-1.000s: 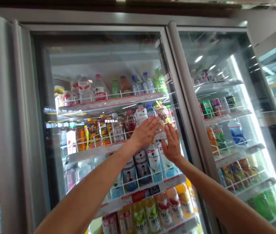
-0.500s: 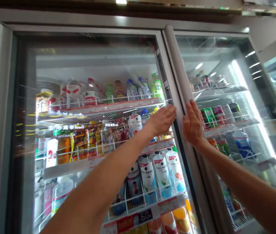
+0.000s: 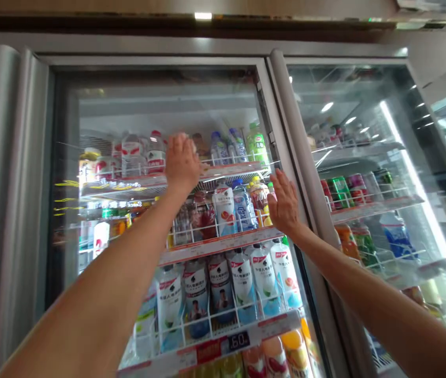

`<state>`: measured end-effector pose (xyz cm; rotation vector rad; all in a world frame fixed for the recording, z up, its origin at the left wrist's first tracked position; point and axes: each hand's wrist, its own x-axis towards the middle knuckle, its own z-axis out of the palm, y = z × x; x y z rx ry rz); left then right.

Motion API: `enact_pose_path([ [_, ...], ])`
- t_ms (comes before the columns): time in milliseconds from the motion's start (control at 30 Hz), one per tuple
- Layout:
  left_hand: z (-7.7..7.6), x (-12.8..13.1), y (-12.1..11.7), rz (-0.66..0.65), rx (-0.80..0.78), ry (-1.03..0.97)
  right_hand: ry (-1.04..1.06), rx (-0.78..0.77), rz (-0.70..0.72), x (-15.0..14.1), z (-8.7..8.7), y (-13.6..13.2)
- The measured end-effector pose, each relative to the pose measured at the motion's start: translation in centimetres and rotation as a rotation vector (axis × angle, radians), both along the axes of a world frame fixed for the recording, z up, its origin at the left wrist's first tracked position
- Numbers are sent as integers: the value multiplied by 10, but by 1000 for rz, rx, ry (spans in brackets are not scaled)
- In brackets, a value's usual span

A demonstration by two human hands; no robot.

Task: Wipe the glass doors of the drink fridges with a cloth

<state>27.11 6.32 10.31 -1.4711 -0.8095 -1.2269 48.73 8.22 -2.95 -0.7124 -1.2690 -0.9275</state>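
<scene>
A glass fridge door (image 3: 147, 100) stands before me. My left hand (image 3: 182, 163) is raised with its fingers stretched out, over the upper shelf as I see it. It seems flat to the glass, though I cannot tell whether it touches. Near the door's right edge is my right hand (image 3: 284, 205), also outstretched, beside the grey door frame (image 3: 299, 142). Neither holds anything. Behind the glass, bottles of water (image 3: 131, 152) stand on the top shelf, and white-labelled bottles (image 3: 242, 281) fill a lower one.
To the right, another glass door shows drink cans (image 3: 340, 190) on wire shelves. A thick grey upright (image 3: 4, 210) runs down the left side. Orange-capped bottles (image 3: 293, 349) sit at the bottom, below a price tag (image 3: 238, 341). A brown ledge (image 3: 128, 10) crosses above.
My left hand has moved left and up, away from the door's right edge. My right hand has shifted left from the frame towards the glass. The view has turned slightly left.
</scene>
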Motion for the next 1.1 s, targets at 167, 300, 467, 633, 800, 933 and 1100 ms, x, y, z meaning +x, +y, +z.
enact_pose_path([
  [167, -63, -19, -9, 26, -78, 422, 1, -79, -11, -60, 32, -10],
  [300, -72, -73, -23, 89, -8, 247, -43, -136, -7, -96, 35, -16],
  [467, -70, -131, -35, 99, 81, -29, -92, -176, -20, -111, 21, -17],
  [633, -80, -168, -44, 104, -11, 202, -88, -152, -32, -111, 20, -16],
  [800, -85, -206, -52, 93, 143, -178, -77, -124, -46, -112, 19, -15],
  [933, -109, -170, -44, 102, -18, 239, -84, -96, -43, -112, 18, -15],
  [1100, -104, -195, -54, 135, 8, 6, -75, -80, -46, -113, 17, -15],
])
